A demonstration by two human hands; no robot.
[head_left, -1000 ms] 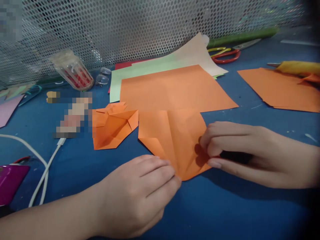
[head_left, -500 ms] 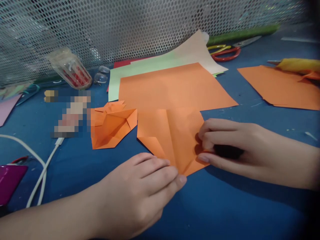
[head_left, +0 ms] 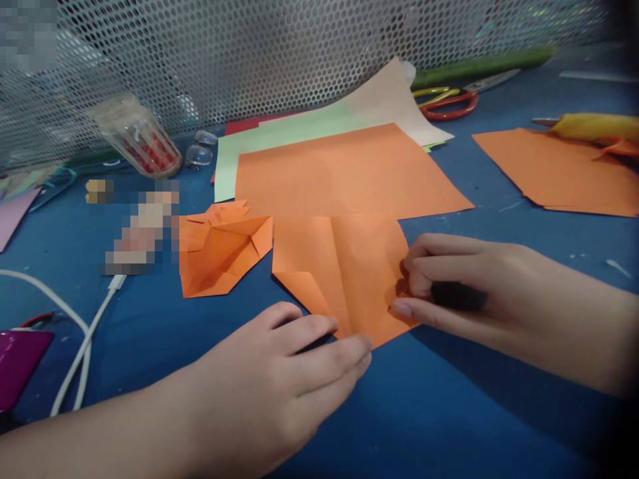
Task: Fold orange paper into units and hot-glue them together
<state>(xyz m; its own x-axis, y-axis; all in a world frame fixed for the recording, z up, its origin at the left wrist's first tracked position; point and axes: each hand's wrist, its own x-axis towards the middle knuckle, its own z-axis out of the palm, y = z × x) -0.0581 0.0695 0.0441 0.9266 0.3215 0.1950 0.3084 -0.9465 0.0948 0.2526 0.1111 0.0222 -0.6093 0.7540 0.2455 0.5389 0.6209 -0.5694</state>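
Note:
A creased sheet of orange paper (head_left: 362, 266) lies flat on the blue table, with a lengthwise fold line and its left corner folded in. My left hand (head_left: 299, 372) is at its near corner, fingertips on the paper and the thumb close against the index finger. At the sheet's right edge, my right hand (head_left: 464, 286) pinches the paper between thumb and curled fingers. Left of the sheet stands a folded orange paper piece (head_left: 224, 256) with an open pocket.
Behind lie a larger orange sheet (head_left: 329, 173), pale green paper (head_left: 227, 166) and red-handled scissors (head_left: 452, 106) before a perforated metal panel (head_left: 299, 60). More orange paper (head_left: 564, 176) is at right. A jar (head_left: 144, 143) and white cable (head_left: 82, 359) are at left.
My left hand's fingers have spread a little and shifted over the near corner. The sheet's near right part lies flatter. My right hand stays at the edge, moved slightly right.

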